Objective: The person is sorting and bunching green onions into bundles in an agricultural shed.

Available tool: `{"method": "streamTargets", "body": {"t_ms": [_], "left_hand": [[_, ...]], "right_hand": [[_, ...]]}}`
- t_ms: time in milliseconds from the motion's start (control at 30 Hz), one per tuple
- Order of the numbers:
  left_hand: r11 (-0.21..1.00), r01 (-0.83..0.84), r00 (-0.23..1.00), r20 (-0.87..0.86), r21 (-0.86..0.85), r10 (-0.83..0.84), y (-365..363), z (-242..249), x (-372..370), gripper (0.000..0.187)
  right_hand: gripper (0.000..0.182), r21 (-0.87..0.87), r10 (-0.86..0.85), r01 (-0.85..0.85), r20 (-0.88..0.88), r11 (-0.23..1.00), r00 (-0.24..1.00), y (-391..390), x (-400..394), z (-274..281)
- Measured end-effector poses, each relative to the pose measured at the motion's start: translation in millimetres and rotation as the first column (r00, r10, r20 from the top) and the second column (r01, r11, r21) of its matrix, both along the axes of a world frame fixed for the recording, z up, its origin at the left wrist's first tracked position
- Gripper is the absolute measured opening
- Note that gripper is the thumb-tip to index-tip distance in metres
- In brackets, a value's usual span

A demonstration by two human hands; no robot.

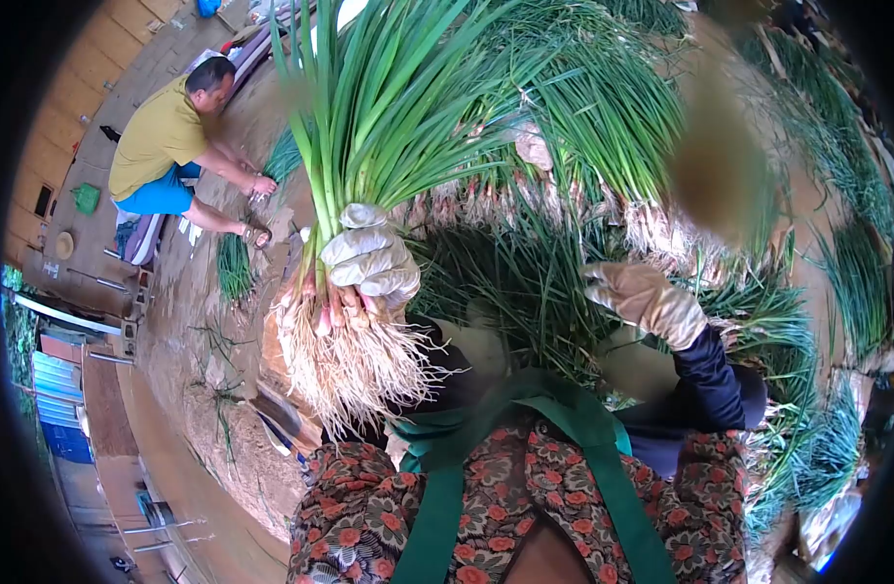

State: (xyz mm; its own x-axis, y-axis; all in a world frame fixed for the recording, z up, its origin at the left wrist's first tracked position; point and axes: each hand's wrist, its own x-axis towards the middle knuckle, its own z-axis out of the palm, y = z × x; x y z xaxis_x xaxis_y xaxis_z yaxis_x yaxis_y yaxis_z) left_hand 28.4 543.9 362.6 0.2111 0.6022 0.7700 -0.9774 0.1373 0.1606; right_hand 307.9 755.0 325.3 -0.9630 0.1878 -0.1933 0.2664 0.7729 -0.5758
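In my gloved left hand (372,255) is a bunch of green onions (354,165), raised upright with the leaves up. The fingers wrap round the pale stems just above the reddish bulbs, and long whitish roots (354,365) hang below. My right hand (651,300), in a stained pale glove, is over the loose green leaves (501,287) in front of me. Its fingers stretch leftward, close together, and nothing shows in them. Behind my hands lie more green onions (613,127), roots toward me.
More onion bundles (861,282) lie along the right side. At the upper left, a person in a yellow shirt (160,136) crouches with hands at some greens (283,156). A small bundle (234,268) lies on the muddy ground (179,292). A dark blur covers part of the upper right.
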Motion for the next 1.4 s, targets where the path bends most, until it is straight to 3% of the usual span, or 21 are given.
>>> {"method": "streamTargets", "body": {"t_ms": [133,267,333,400,433,467,567,633,700,733,767,867,933,1000,1033,1133,1200,1300,1333,1367,1400], "left_hand": [[0.988,-0.145,0.989,0.004,-0.046,0.145,-15,3,-4,0.043],[0.895,-0.415,0.909,-0.023,-0.164,0.417,-46,1,-10,0.04],[0.74,-0.618,0.778,-0.065,-0.266,0.625,-76,3,-13,0.038],[0.475,-0.793,0.565,-0.168,-0.381,0.808,-111,7,-25,0.037],[0.32,-0.845,0.448,-0.24,-0.428,0.861,-132,7,-32,0.036],[0.165,-0.871,0.338,-0.322,-0.462,0.884,-153,8,-39,0.036],[-0.225,-0.833,0.113,-0.554,-0.505,0.825,-221,2,-71,0.034],[-0.416,-0.749,0.058,-0.677,-0.516,0.734,-266,-13,-99,0.033],[-0.508,-0.696,0.105,-0.773,-0.507,0.626,-305,-37,-126,0.033],[-0.437,-0.752,0.197,-0.801,-0.494,0.565,-326,-54,-141,0.03],[-0.581,-0.671,0.148,-0.851,-0.461,0.504,-346,-84,-150,0.027],[-0.755,-0.413,0.114,-0.852,-0.509,0.511,-360,-162,-140,0.024],[-0.728,-0.36,0.138,-0.805,-0.584,0.578,-361,-206,-111,0.023],[-0.792,-0.127,0.326,-0.779,-0.597,0.535,-401,-298,-91,0.021],[-0.775,-0.124,0.276,-0.772,-0.62,0.573,-412,-325,-73,0.02],[-0.734,-0.111,0.214,-0.737,-0.67,0.641,-447,-399,-51,0.018],[-0.682,-0.074,0.337,-0.662,-0.727,0.669,-452,-379,-45,0.018],[-0.685,-0.206,0.299,-0.711,-0.699,0.636,-483,-414,-30,0.019],[-0.695,-0.214,0.31,-0.722,-0.687,0.618,-484,-417,-23,0.02],[-0.708,-0.205,0.346,-0.727,-0.675,0.593,-481,-424,-21,0.021],[-0.718,-0.207,0.377,-0.732,-0.664,0.568,-476,-426,-23,0.022]], "right_hand": [[0.039,-0.032,0.059,-0.064,-0.144,0.997,0.988,-2,-27,-6],[0.035,-0.172,0.034,-0.049,-0.089,0.984,0.995,-10,-50,2],[0.032,-0.179,0.043,-0.063,-0.115,0.982,0.992,-16,-58,9],[0.031,-0.236,0.077,-0.123,-0.192,0.964,0.978,-13,-63,-16],[0.031,-0.103,0.141,-0.175,-0.271,0.979,0.952,-13,-63,-30],[0.032,-0.112,0.139,-0.157,-0.15,0.981,0.979,-6,-58,-47],[0.035,-0.04,0.158,-0.154,0.182,0.987,0.97,25,-37,-115],[0.031,0.058,0.113,-0.134,0.271,0.989,0.956,7,-30,-94],[0.028,0.069,0.098,-0.12,0.261,0.99,0.96,19,-8,-103],[0.028,0.09,0.054,-0.085,0.309,0.992,0.95,24,-1,-109],[0.028,0.112,0.005,-0.048,0.357,0.993,0.934,27,6,-114],[0.028,0.115,-0.078,0.028,0.455,0.993,0.887,26,24,-123],[0.029,0.068,-0.059,0.03,0.474,0.997,0.879,31,45,-128],[0.03,-0.01,0.012,-0.009,0.447,1.0,0.894,39,67,-139],[0.03,-0.009,-0.049,0.062,0.5,0.998,0.865,29,59,-122],[0.03,0.021,0.032,-0.047,0.461,0.999,0.887,47,83,-145],[0.03,0.012,0.023,-0.032,0.464,0.999,0.886,65,103,-164],[0.038,0.119,-0.05,-0.026,0.592,0.993,0.804,15,15,-92],[0.037,-0.086,-0.007,0.048,0.426,0.995,0.905,30,30,-99],[0.035,0.098,-0.066,0.016,0.534,0.995,0.843,24,20,-96],[0.036,-0.007,-0.045,0.052,0.402,0.999,0.914,31,25,-116]]}}
